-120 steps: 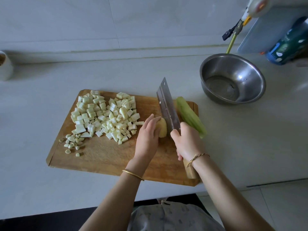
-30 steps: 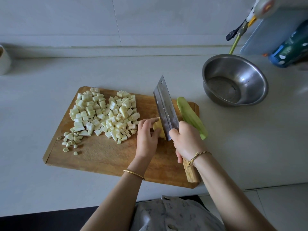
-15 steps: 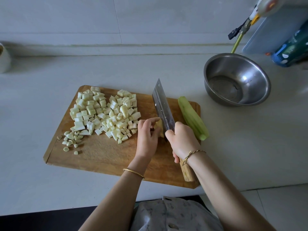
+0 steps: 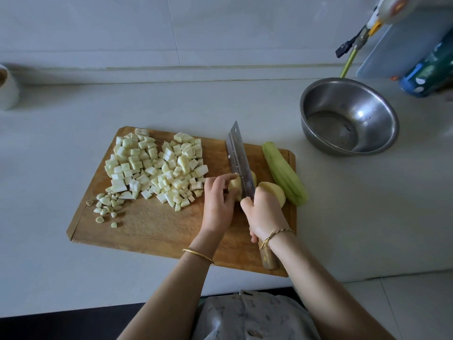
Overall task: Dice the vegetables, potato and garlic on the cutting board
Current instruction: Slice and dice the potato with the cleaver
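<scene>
On the wooden cutting board [image 4: 157,224] lies a heap of pale diced vegetable [image 4: 157,168] and, at its lower left, several chopped garlic bits [image 4: 107,207]. My right hand [image 4: 263,214] grips the wooden handle of a cleaver [image 4: 239,158], whose blade stands down through a peeled potato. My left hand [image 4: 218,204] holds the potato piece [image 4: 235,185] left of the blade with curled fingers. Another potato piece [image 4: 273,191] lies right of the blade. A peeled green vegetable [image 4: 284,173] lies whole along the board's right edge.
A steel bowl [image 4: 349,116] stands on the counter to the right of the board. Behind it are a blue bottle [image 4: 429,69] and a pale blue box [image 4: 402,42]. A white cup [image 4: 7,87] sits at the far left, by the wall.
The cleaver has come down through the potato, and a piece now lies apart on the right of the blade. My left hand keeps its hold on the left piece.
</scene>
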Action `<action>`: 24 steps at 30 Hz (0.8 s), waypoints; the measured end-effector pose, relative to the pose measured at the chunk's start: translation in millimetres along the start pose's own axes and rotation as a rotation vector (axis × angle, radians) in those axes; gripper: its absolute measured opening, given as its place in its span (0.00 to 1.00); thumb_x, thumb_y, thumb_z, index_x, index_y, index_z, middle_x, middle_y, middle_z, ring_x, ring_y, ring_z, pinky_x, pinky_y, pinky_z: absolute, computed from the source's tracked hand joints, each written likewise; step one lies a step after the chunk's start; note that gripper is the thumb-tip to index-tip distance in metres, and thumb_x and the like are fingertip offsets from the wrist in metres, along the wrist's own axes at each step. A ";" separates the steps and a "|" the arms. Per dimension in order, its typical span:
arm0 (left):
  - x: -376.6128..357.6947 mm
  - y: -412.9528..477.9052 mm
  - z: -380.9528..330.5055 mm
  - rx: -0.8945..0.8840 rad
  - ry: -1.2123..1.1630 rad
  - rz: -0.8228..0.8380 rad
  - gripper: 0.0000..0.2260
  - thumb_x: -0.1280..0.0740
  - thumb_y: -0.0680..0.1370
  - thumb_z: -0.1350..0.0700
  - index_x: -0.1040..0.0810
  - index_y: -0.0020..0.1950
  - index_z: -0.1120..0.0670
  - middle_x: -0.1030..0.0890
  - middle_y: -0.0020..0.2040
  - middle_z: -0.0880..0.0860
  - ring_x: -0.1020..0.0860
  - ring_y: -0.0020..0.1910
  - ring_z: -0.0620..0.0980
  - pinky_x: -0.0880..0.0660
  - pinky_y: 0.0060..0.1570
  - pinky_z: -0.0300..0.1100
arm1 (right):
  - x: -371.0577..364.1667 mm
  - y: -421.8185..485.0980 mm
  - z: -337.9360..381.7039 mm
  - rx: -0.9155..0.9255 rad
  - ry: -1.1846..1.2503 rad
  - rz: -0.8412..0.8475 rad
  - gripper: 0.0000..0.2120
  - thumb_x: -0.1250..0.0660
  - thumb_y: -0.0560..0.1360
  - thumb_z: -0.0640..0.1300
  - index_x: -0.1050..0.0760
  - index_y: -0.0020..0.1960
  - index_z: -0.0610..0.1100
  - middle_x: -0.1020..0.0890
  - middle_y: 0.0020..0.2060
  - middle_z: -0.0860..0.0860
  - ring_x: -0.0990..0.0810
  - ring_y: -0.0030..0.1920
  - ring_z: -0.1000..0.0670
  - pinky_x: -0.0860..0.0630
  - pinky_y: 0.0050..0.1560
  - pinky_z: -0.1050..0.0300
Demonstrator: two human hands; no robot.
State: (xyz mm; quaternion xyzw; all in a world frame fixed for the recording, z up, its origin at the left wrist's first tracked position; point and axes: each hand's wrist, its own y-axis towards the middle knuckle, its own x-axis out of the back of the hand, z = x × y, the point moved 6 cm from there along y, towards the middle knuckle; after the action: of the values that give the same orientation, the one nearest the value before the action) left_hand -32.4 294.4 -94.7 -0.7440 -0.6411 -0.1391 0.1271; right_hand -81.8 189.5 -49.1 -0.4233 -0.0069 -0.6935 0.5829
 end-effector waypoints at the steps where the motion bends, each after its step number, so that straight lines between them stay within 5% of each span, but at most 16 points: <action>1: 0.1 0.0 -0.7 0.011 0.002 0.002 0.14 0.34 0.77 0.64 0.24 0.61 0.52 0.31 0.54 0.49 0.31 0.52 0.37 0.33 0.52 0.23 | 1.5 -0.6 0.6 0.008 0.021 0.004 0.10 0.46 0.79 0.41 0.38 0.39 0.42 0.29 0.27 0.44 0.30 0.17 0.50 0.35 0.17 0.64; 8: 2.2 2.1 -5.2 0.027 0.064 0.012 0.15 0.35 0.77 0.64 0.25 0.61 0.52 0.29 0.57 0.51 0.31 0.51 0.37 0.34 0.51 0.22 | 32.5 -6.0 0.5 0.085 0.197 -0.105 0.10 0.43 0.78 0.41 0.39 0.39 0.42 0.29 0.25 0.44 0.30 0.15 0.49 0.35 0.17 0.62; 13: 20.4 6.6 -13.5 0.034 -0.004 -0.105 0.11 0.36 0.79 0.60 0.24 0.59 0.48 0.24 0.56 0.50 0.25 0.52 0.41 0.26 0.55 0.38 | 44.4 -9.9 -2.5 0.066 0.566 -0.042 0.06 0.44 0.77 0.36 0.36 0.41 0.40 0.32 0.25 0.46 0.37 0.16 0.50 0.35 0.19 0.61; 16: 22.3 13.2 -25.9 0.275 -0.497 -0.141 0.12 0.42 0.82 0.51 0.23 0.58 0.54 0.19 0.52 0.50 0.22 0.53 0.48 0.25 0.53 0.43 | 40.7 -11.9 1.2 0.015 0.833 0.171 0.12 0.47 0.78 0.38 0.38 0.36 0.42 0.33 0.21 0.49 0.40 0.16 0.52 0.39 0.20 0.63; 19: -3.6 18.0 -43.5 0.614 -1.068 0.187 0.30 0.53 0.81 0.38 0.28 0.67 0.60 0.21 0.61 0.60 0.23 0.60 0.57 0.28 0.60 0.48 | 36.4 -14.3 7.7 -0.025 0.936 0.320 0.14 0.49 0.79 0.41 0.41 0.35 0.45 0.35 0.17 0.53 0.42 0.15 0.54 0.40 0.19 0.64; 24: -6.2 12.7 -57.5 0.729 -1.249 0.364 0.32 0.54 0.80 0.36 0.28 0.68 0.58 0.22 0.61 0.61 0.22 0.58 0.59 0.27 0.58 0.52 | 31.9 -13.4 7.4 -0.046 0.933 0.304 0.14 0.48 0.79 0.40 0.41 0.34 0.45 0.34 0.19 0.52 0.42 0.16 0.54 0.39 0.19 0.65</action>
State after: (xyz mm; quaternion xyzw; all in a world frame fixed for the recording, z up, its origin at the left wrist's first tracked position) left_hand -23.2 265.7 -43.7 -0.6895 -0.4662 0.5543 -0.0010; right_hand -87.2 171.9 -18.8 -0.0764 0.3319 -0.7164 0.6090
